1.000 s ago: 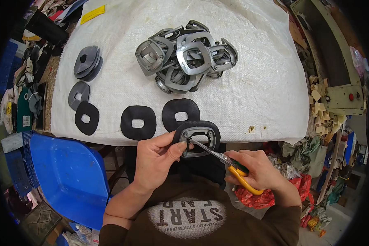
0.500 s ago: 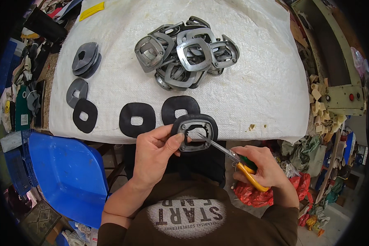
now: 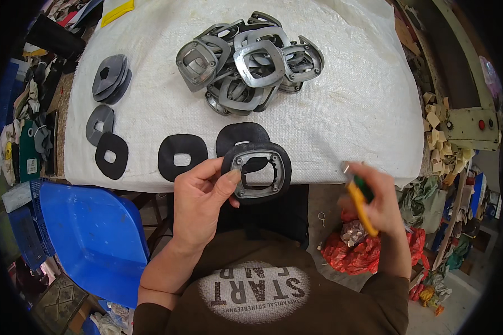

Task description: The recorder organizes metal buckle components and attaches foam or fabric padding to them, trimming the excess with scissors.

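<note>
My left hand (image 3: pixel 202 202) pinched the metal frame with its black gasket (image 3: pixel 256 172) by the left rim, thumb on top, holding it upright-facing just in front of the table edge (image 3: pixel 318 177). My right hand (image 3: pixel 374 198), fist closed about the yellow-handled scissors (image 3: pixel 359 200), had withdrawn to the right, well apart from the frame; a second before, the blades had been at its inner opening. I judged the trimming of this piece finished. Cut black gaskets (image 3: pixel 182 157) lay on the white cloth (image 3: pixel 352 100), below the pile of bare frames (image 3: pixel 251 61).
</note>
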The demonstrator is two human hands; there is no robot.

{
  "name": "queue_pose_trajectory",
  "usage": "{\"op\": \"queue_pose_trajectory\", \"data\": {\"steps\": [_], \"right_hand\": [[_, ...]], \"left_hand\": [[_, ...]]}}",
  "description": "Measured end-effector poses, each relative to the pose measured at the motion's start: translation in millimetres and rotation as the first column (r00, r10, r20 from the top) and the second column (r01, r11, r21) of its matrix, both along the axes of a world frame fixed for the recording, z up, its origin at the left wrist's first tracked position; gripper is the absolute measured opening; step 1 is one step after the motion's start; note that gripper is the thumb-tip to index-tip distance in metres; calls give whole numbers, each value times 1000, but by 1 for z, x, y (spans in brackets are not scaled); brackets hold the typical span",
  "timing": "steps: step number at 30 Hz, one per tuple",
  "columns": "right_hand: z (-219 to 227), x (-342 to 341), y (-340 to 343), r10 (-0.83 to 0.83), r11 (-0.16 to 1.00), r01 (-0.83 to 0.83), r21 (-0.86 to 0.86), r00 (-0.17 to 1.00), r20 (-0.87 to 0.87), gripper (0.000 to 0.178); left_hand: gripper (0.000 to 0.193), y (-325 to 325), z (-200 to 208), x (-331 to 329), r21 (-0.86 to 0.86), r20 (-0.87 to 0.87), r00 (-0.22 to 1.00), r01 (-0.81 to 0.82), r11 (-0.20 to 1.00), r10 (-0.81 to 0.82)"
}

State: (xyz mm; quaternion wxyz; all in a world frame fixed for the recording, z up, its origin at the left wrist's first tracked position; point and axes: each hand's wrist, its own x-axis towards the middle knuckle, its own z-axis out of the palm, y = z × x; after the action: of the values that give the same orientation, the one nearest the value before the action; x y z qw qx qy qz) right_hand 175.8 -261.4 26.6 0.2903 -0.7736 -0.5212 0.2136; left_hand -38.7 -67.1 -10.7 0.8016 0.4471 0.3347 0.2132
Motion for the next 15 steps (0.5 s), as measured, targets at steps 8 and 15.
{"op": "queue_pose_trajectory", "data": {"steps": [8, 15], "right_hand": [[-13, 19, -21, -340, 935, 341, -97, 940, 27, 49], [34, 4, 15, 386, 902, -352, -251, 917, 102, 46]], "left_hand": [[25, 1, 2, 2, -17, 1, 999, 40, 999, -40], [21, 1, 3, 7, 110, -82, 988, 143, 984, -134]]}}
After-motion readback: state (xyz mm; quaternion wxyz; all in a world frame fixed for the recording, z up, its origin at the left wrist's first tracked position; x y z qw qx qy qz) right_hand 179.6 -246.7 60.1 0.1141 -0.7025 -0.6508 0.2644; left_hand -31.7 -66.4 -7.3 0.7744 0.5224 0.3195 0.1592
